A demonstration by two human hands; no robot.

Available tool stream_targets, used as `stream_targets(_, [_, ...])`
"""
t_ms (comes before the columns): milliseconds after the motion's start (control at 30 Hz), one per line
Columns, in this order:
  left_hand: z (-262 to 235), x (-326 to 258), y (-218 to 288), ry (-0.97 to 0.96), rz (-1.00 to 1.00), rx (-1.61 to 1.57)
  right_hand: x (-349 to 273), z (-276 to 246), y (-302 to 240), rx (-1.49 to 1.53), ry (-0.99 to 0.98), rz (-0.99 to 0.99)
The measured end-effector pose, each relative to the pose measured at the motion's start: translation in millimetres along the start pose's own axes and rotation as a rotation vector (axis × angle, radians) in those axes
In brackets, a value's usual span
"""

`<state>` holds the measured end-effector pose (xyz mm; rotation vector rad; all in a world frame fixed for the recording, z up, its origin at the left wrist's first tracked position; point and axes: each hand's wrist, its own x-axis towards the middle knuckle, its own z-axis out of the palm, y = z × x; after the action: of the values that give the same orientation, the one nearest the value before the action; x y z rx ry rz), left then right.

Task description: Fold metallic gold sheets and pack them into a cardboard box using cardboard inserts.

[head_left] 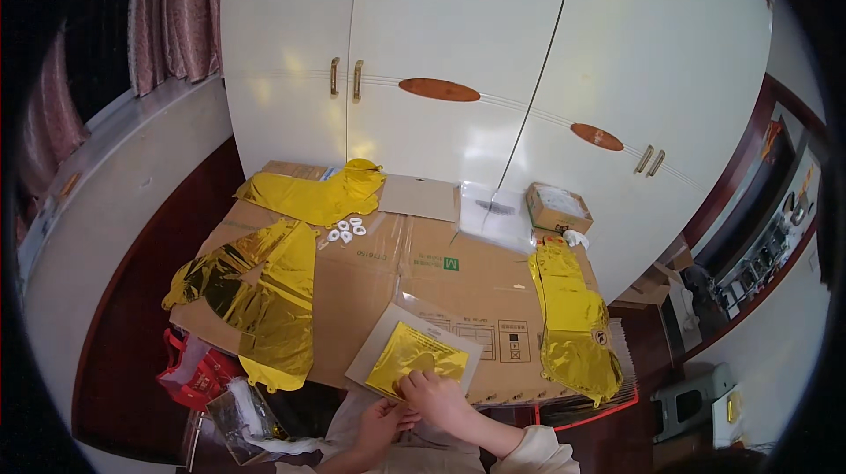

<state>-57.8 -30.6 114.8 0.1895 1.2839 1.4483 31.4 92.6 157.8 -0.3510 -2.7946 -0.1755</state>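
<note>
A folded gold foil balloon [419, 352] lies on a grey card [371, 352] at the near edge of the cardboard-covered table. My right hand [434, 398] is over the balloon's near edge, its fingers curled in on the foil near the lower left corner. Just below, beside the card, is my left hand [386, 425], thumb and fingers drawn together in a pinch. Whatever lies between those fingertips is too small to make out. Both forearms come in from the lower edge in light sleeves.
Flat gold foil balloons lie at the left [286, 298], back left [308, 198] and right [571, 320]. White rings [346, 229] sit near the back, with a clear plastic sheet [493, 214] and a small box [560, 207]. A red bag [196, 374] hangs left; a white cabinet [449, 25] stands behind.
</note>
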Motion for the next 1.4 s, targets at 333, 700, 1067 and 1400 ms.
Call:
stream_targets(333, [-1, 9, 2, -0.051, 0.072, 0.066, -6, -4, -13, 0.000, 0.005, -0.012])
stream_targets(700, [10, 18, 2, -0.066, 0.016, -0.080, -9, -9, -6, 0.052, 0.062, -0.002])
stream_targets(1067, [-16, -20, 16, -0.045, 0.438, 0.742, -50, -5, 16, 0.122, 0.127, 0.165])
stream_targets(1400, [-26, -3, 43, 0.166, 1.199, 1.545, -58, 2, 30, 0.102, 0.117, 0.096])
